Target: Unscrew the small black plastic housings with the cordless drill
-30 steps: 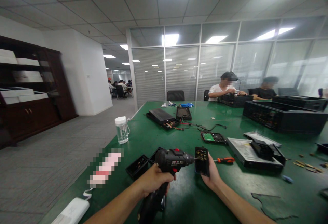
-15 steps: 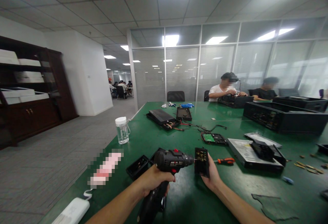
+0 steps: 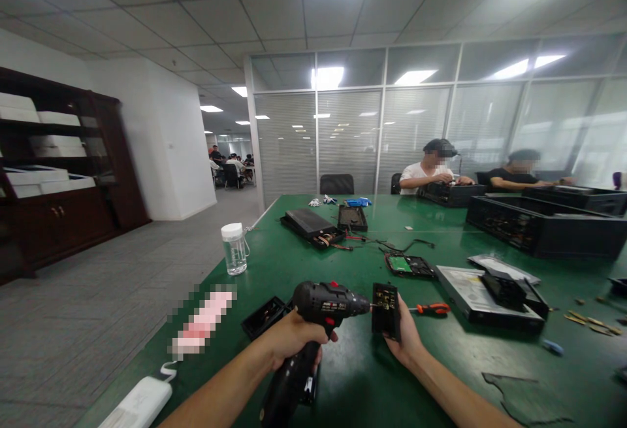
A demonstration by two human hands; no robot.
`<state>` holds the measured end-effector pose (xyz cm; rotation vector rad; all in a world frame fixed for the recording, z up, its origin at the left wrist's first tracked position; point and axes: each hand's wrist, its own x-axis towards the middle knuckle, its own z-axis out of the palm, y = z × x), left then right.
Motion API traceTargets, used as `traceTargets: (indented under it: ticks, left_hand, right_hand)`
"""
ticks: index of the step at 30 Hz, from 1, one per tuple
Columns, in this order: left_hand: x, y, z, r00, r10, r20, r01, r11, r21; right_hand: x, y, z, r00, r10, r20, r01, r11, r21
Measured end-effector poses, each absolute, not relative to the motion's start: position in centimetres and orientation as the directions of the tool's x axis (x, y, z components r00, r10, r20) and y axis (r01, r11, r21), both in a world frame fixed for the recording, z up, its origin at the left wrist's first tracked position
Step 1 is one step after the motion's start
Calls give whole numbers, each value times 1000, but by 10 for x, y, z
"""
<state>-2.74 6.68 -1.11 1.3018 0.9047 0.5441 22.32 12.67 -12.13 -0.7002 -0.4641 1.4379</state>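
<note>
Above a green tabletop (image 3: 353, 385), the left hand (image 3: 296, 335) wraps the handle of a power drill (image 3: 327, 301), likely heavy and best held there, aimed at a small black casing (image 3: 385, 325), probably light and stiff, which the right hand (image 3: 407, 333) sensibly clasps by its outer side.

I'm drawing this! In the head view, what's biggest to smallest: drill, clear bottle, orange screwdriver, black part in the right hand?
1. Drill
2. Clear bottle and black part: too alike to rank
3. Orange screwdriver
</note>
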Motion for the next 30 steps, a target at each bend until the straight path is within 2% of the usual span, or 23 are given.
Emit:
traceTargets:
  ticks: [4,10,17,30]
  left_hand:
    - [-26,69,-19,554,788,-269,133,235,963]
    - [-24,68,-22,564,798,-215,177,138,975]
    - [-24,66,-20,589,787,-182,168,101,981]
    - [-25,73,-29,588,790,-173,135,115,984]
  right_hand:
    - [224,128,-123,104,986,-131,-724,-15,-690]
    - [226,128,-124,104,988,-118,-735,-4,-678]
    - [225,127,-122,109,987,-119,-735,-1,-678]
    - [225,129,-124,102,990,-97,-748,12,-664]
